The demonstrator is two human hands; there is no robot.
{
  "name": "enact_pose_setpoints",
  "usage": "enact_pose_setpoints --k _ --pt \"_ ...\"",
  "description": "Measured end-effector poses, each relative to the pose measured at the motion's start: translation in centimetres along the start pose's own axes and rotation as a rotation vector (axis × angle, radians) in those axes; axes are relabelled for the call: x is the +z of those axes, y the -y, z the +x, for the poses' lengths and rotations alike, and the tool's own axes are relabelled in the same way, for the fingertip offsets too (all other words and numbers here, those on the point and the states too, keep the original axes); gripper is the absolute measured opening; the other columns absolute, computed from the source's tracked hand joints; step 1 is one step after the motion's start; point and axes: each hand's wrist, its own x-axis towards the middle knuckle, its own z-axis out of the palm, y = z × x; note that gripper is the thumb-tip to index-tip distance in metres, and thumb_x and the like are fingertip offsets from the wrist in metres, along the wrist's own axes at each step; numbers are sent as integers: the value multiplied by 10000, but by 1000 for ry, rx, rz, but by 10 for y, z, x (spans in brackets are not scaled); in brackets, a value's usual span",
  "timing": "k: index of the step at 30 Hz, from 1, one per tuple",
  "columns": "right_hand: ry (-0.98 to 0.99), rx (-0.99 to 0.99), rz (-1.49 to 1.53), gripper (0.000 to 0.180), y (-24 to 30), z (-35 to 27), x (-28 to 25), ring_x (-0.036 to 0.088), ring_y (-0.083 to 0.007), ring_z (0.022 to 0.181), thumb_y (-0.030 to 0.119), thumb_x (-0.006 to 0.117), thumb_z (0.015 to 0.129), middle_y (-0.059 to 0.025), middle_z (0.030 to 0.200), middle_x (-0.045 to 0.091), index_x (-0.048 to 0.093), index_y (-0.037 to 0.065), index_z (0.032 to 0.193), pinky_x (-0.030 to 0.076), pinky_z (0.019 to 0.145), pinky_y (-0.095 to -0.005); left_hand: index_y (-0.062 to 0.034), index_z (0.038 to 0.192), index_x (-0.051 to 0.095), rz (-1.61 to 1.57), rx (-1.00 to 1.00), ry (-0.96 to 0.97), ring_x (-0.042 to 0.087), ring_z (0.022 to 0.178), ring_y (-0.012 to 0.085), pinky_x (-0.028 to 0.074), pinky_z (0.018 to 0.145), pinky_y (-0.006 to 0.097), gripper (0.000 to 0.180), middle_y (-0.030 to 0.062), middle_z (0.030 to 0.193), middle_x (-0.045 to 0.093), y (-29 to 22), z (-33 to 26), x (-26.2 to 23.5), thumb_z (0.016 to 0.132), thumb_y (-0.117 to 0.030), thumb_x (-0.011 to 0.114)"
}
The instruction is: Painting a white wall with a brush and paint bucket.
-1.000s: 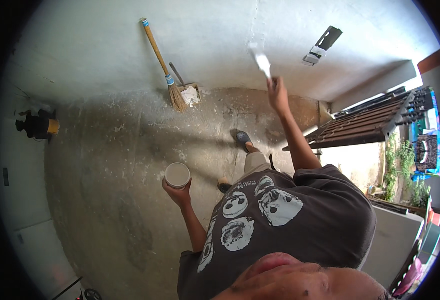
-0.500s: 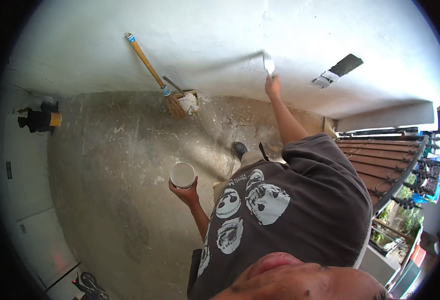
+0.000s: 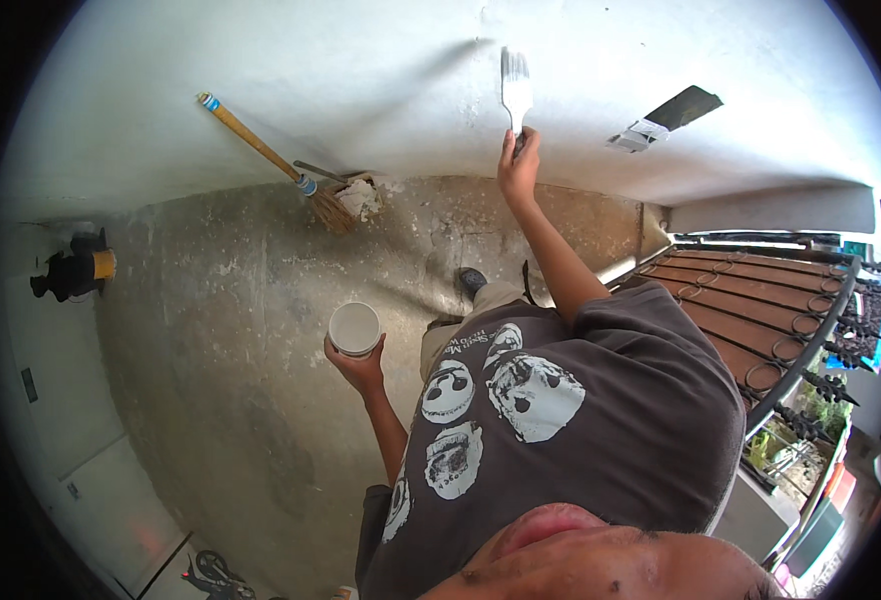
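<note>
The right hand is raised on an extended arm and its grip is closed around the handle of a paintbrush. The brush points upward, with its pale bristles lying against the white wall. The left hand is held lower, in front of the torso, with its grip wrapped around a small round cup from below and behind; the cup is upright and its open top shows a white content. The two hands are well apart. The person wears a dark grey shirt printed with pale round figures. Below the hands lies a stained concrete floor. A broom with a wooden handle leans against the wall to the left of the brush, its straw head resting on the floor just beside a small heap of pale debris. A dark rectangular opening sits in the wall to the right of the brush. A dark metal gate with scroll ornaments stands at the right. A black and yellow object sits at the far left; its kind cannot be determined.
</note>
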Motion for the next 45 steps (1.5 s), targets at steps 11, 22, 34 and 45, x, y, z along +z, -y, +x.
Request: enact_pose_setpoints --k 11,22,34,45 --pt "277 469 -503 471 -207 11 -12 616 -493 967 374 542 943 -339 967 638 587 -90 1018 475 838 -545 -19 1396 311 -105 34 49 444 1277 366 362 1085 468 1087 192 1370 440 -53 17 23 554 -216 968" --pt "285 -229 -569 353 -107 -66 -46 593 -383 1008 214 418 1032 -232 1116 615 556 -21 1256 476 879 -479 43 1413 332 -38 -188 -3 472 1257 367 385 1071 458 1160 224 1346 482 -15 -55 -20 518 -341 963" --pt "407 106 -496 434 -165 -49 -95 649 -322 621 394 532 975 -185 701 628 547 -35 907 498 484 -450 -52 1382 347 -192 -135 -179 479 1257 401 414 1037 469 1159 207 1363 465 -44 -149 -72 458 -362 975" --pt "654 156 -552 450 -142 -78 -87 646 -312 605 410 541 962 -178 695 627 559 -35 894 490 472 -439 -68 1388 326 -116 -214 -274 473 1256 409 411 1032 469 1157 192 1371 455 -27 -172 -80 472 -358 971"
